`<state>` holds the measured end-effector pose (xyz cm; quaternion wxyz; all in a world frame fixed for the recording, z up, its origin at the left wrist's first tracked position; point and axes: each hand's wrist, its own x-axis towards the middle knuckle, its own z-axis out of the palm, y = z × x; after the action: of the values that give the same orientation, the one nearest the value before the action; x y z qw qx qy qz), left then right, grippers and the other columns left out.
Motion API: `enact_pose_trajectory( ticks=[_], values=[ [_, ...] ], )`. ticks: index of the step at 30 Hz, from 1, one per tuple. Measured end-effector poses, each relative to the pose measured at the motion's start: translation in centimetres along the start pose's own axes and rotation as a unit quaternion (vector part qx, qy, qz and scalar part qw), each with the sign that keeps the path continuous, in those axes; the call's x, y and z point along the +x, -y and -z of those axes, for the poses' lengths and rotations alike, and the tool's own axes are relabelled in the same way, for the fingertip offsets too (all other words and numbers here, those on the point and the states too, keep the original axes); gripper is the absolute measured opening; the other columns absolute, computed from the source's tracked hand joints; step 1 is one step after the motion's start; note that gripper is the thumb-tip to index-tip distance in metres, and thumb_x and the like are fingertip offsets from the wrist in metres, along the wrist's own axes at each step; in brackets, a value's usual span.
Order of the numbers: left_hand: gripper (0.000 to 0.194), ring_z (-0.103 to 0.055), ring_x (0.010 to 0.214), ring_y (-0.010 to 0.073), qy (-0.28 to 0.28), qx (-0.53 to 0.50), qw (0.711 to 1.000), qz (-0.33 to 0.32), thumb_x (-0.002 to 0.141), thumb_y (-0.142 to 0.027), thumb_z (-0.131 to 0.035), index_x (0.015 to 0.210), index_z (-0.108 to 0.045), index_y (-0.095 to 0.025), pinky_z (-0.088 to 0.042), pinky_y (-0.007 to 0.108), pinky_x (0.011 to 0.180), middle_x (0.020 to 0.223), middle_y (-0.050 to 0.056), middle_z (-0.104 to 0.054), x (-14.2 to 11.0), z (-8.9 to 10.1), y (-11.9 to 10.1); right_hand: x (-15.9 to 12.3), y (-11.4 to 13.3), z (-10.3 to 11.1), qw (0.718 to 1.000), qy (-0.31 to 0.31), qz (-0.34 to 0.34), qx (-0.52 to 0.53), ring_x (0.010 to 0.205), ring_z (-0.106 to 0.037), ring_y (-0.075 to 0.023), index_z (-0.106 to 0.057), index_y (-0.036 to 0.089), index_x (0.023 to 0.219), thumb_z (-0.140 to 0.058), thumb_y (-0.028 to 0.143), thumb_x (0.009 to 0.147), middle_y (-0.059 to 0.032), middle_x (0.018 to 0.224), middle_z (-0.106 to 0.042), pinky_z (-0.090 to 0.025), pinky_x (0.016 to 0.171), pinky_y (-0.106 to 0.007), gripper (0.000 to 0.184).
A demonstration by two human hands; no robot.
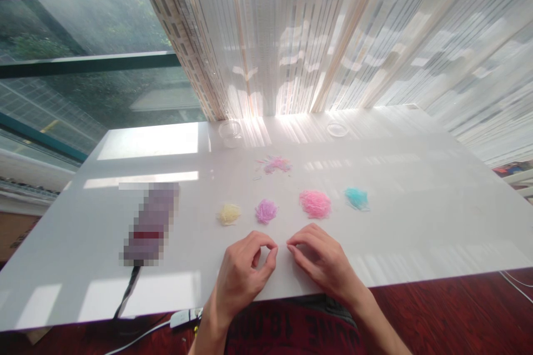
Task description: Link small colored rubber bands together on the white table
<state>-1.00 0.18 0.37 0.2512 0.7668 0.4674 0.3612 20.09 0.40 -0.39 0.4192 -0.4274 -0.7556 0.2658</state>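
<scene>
My left hand [245,266] is near the front edge of the table, its thumb and index fingertips pinched together. Facing it across a small gap, my right hand [322,260] also holds thumb and index finger in a pinch. Anything between the fingertips is too small to make out. Just beyond the hands, small heaps of thin short pieces lie in a row: a yellow heap [229,214], a purple heap [266,211], a larger pink heap [315,204] and a teal heap [357,198]. Behind them spreads a loose mixed-colour heap [275,165].
A clear round container [230,131] and a clear round lid [337,130] sit at the back of the white table [416,199]. To the left lies a pixelated purplish object [150,224] with a black strap [127,292]. Sheer curtains [291,39] hang behind.
</scene>
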Motion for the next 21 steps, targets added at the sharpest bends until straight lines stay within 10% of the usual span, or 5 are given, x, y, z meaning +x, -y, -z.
enact_pose_trajectory(
  ticks=[9, 21],
  values=[
    [0.022, -0.053, 0.055, 0.0105, 0.008, 0.017, 0.999, -0.027, 0.097, -0.024, -0.066, 0.119, -0.066, -0.021, -0.052, 0.023, 0.061, 0.095, 0.002, -0.077, -0.04, -0.08, 0.22, 0.09, 0.16, 0.00, 1.000, 0.010, 0.005, -0.001, 0.079, -0.066, -0.0184, -0.069, 0.023, 0.100, -0.061, 0.015, 0.100, -0.0033, 0.086, -0.073, -0.055, 0.071, -0.031, 0.012],
    [0.015, -0.064, 0.058, 0.0131, 0.009, 0.031, 0.999, -0.036, 0.102, -0.026, -0.062, 0.097, -0.076, -0.020, -0.052, 0.025, 0.062, 0.079, 0.003, -0.078, 0.09, -0.06, 0.15, 0.24, 0.32, 0.12, 1.000, 0.026, 0.008, -0.015, 0.078, -0.066, -0.0191, -0.070, 0.022, 0.099, -0.059, 0.019, 0.102, -0.0041, 0.085, -0.074, -0.055, 0.072, -0.033, 0.011]
  ],
)
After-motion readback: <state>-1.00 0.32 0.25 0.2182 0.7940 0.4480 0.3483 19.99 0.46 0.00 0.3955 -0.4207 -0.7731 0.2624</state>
